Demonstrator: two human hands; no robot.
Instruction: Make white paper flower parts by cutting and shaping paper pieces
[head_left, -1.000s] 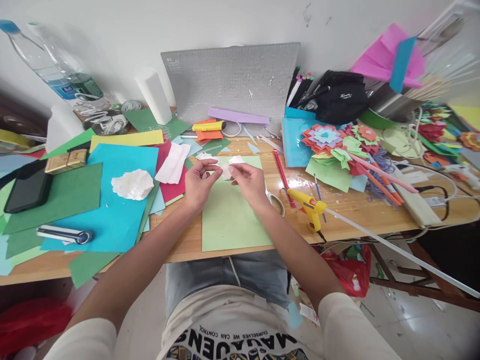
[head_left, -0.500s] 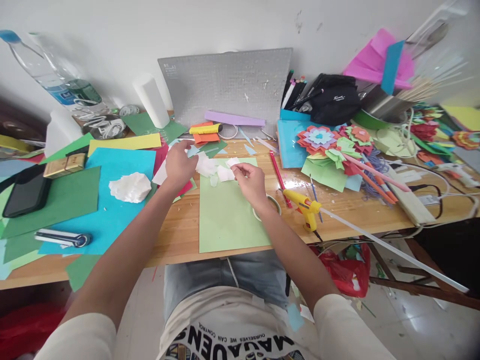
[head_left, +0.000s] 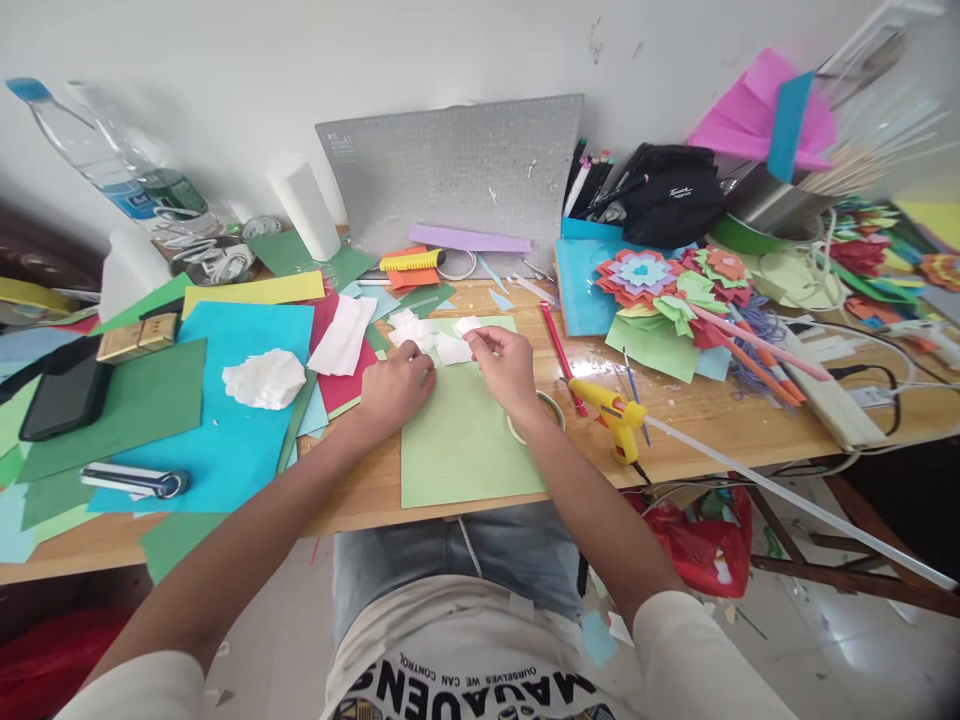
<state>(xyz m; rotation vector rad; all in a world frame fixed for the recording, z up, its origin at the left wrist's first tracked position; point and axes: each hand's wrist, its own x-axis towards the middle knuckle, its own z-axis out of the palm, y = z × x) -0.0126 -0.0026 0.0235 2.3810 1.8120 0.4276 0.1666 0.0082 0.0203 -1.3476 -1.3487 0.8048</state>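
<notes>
A light green sheet of paper [head_left: 465,440] lies before me, with torn white tissue pieces [head_left: 410,328] along its far edge. My right hand [head_left: 508,368] pinches a piece of white tissue [head_left: 454,349] over that edge. At the sheet's left side, my left hand [head_left: 397,385] is closed, fingers curled down beside the tissue pieces; what they hold, if anything, is hidden. A larger folded tissue [head_left: 343,336] rests on red paper to the left. Under my right wrist a roll of tape [head_left: 556,408] is partly covered.
A yellow glue gun [head_left: 611,410] with a long glue stick lies right, near a red pen [head_left: 562,355]. Paper flowers [head_left: 641,278] stand beyond. On the left, crumpled tissue [head_left: 264,379] and a stapler [head_left: 135,480] lie on blue paper. A grey cutting mat [head_left: 457,170] leans on the wall.
My left hand has come away from the folded tissue on the red paper, moving right and nearer, and curled at the green sheet. My right hand keeps its pinch almost in place.
</notes>
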